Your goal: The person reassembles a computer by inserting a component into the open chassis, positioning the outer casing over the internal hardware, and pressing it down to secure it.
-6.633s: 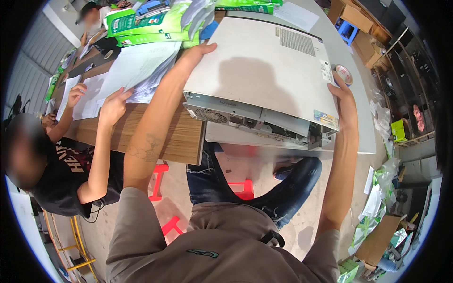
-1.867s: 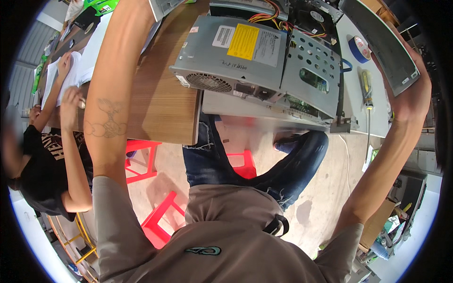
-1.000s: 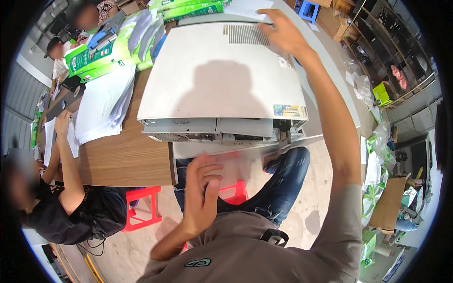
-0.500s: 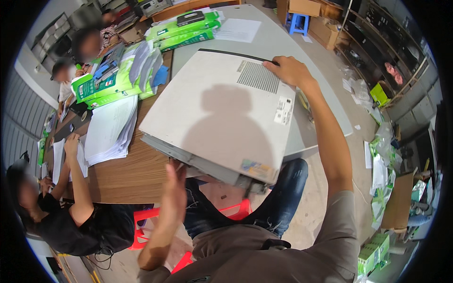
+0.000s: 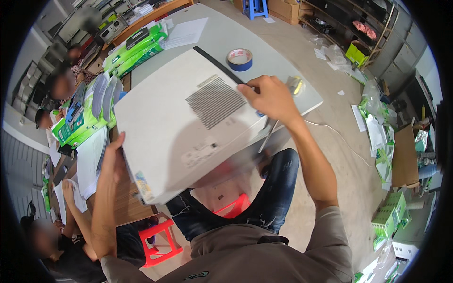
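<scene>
Now you had turned the white case [image 5: 160,108] clockwise over the table edge [image 5: 306,101], right hand [image 5: 273,99] grasping it, left hand [image 5: 111,161] alongside, finger grip unclear.

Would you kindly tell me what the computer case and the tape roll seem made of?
Computer case: probably sheet metal, painted matte off-white, judging by its perforated vent. Tape roll: smooth plastic or paper, going by its even blue side.

Wht label [image 5: 200,155], multicol. sticker [image 5: 143,185] on PC [image 5: 174,118], txt blurred
</scene>
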